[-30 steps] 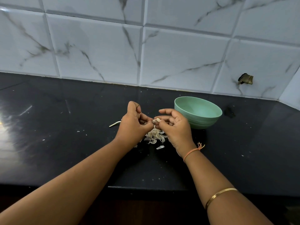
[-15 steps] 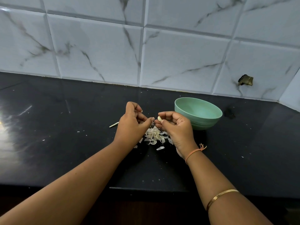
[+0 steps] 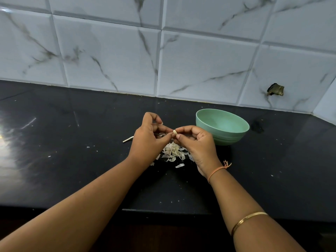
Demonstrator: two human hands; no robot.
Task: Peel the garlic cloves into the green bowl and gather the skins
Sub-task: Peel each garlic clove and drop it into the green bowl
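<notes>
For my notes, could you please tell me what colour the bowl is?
The bowl is pale green, seen in the head view.

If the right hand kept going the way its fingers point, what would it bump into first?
Probably the left hand: the right hand points left, and both pinch the garlic clove between their fingertips.

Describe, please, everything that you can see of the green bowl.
The green bowl is round, pale mint, matte and plastic-looking, with faint ridges round its lower wall. It stands upright on the black counter near the tiled wall, right of the right hand, which overlaps its near-left side; whether they touch cannot be told. No cloves show in the visible part of its inside.
</notes>
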